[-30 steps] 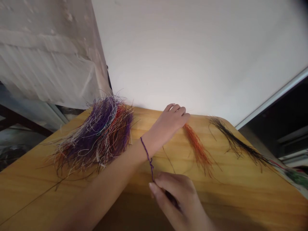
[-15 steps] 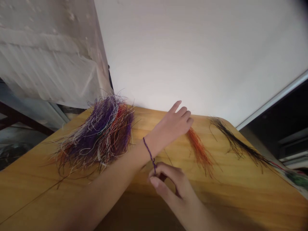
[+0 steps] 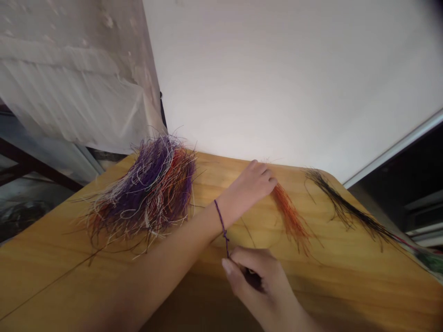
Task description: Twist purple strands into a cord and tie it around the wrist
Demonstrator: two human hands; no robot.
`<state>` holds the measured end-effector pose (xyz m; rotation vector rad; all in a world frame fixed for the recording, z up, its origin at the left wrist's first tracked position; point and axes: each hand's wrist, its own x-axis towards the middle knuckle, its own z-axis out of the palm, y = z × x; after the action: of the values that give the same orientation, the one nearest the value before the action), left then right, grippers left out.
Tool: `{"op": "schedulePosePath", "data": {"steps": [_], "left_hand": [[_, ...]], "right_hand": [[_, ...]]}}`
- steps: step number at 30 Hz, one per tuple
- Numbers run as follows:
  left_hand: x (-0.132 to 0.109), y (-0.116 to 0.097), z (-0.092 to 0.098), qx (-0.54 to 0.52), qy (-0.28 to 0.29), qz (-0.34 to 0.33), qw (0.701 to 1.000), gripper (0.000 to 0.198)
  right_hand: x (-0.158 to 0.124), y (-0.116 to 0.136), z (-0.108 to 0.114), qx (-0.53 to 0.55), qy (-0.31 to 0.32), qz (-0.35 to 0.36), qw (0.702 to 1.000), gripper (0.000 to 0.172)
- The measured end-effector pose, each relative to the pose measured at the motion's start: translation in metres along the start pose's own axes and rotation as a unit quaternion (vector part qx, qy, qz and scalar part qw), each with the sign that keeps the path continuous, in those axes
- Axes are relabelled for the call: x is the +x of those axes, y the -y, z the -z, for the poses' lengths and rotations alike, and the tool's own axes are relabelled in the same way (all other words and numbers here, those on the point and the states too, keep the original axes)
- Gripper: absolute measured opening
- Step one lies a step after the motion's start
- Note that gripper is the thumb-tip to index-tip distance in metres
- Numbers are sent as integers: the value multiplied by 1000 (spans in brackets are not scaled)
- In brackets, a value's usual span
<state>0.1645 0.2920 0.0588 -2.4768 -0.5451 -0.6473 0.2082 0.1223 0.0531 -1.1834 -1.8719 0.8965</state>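
A thin twisted purple cord bracelet (image 3: 222, 221) goes round my left wrist, with a small knot on its near side. My right hand (image 3: 266, 281) pinches the lower end of this cord between thumb and forefinger, below the knot. Stretched over the table, palm down, my left hand (image 3: 254, 180) has its fingers curled in and no held thing shows. Right beside its knuckles lies a bundle of orange strands (image 3: 290, 212), whose upper part is partly hidden behind the hand.
A large heap of purple, white and orange strands (image 3: 148, 189) lies at the left of the wooden table (image 3: 346, 263). Black strands (image 3: 349, 207) spread along the right edge. Behind the table stands a white wall (image 3: 277, 83), with a pale cloth (image 3: 86, 92) at the upper left.
My left hand's fingers have curled in from a looser spread. The right hand has moved slightly down and right, still pinching the cord, which now stands straighter below the knot.
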Motion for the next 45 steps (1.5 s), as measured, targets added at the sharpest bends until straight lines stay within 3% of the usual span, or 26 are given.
{"op": "schedulePosePath", "data": {"steps": [3, 6, 8, 10, 15, 19, 21, 24, 26, 29, 33, 41, 45], "left_hand": [[-5, 9, 0, -6, 17, -9, 1000, 14], [-4, 8, 5, -18, 35, -22, 999, 10], [-1, -2, 8, -34, 42, -40, 998, 11], [2, -17, 11, -55, 40, -57, 996, 11], [3, -41, 16, -153, 11, -59, 986, 18], [1, -28, 16, -297, 2, 0, 955, 24], [3, -17, 18, -383, -6, 46, 923, 29], [6, -6, 22, -488, -24, 115, 865, 36], [9, -4, 22, -530, -33, 149, 834, 38], [10, -7, 17, -557, -37, 185, 808, 36], [10, -11, 9, -549, -25, 219, 807, 33], [9, -14, 14, -473, 24, 248, 845, 23], [8, -17, 16, -438, 38, 249, 863, 19]], "right_hand": [[7, -3, 12, -106, -29, 85, 990, 32], [18, -2, 28, -255, -110, 227, 934, 20], [24, -1, 31, -338, -115, 258, 898, 34], [25, -2, 26, -388, -85, 257, 881, 42], [14, -3, 0, -381, -30, 320, 867, 39], [5, 5, -2, -336, -52, 374, 863, 28], [4, 8, 2, -300, -122, 375, 868, 21], [7, 7, 12, -258, -217, 324, 884, 23], [11, 5, 17, -237, -234, 264, 905, 26], [16, 0, 20, -191, -208, 185, 941, 23], [20, -2, 17, -166, -174, 183, 953, 14], [21, -2, 16, -187, -184, 180, 948, 14], [21, -4, 18, -216, -176, 215, 936, 17]]}}
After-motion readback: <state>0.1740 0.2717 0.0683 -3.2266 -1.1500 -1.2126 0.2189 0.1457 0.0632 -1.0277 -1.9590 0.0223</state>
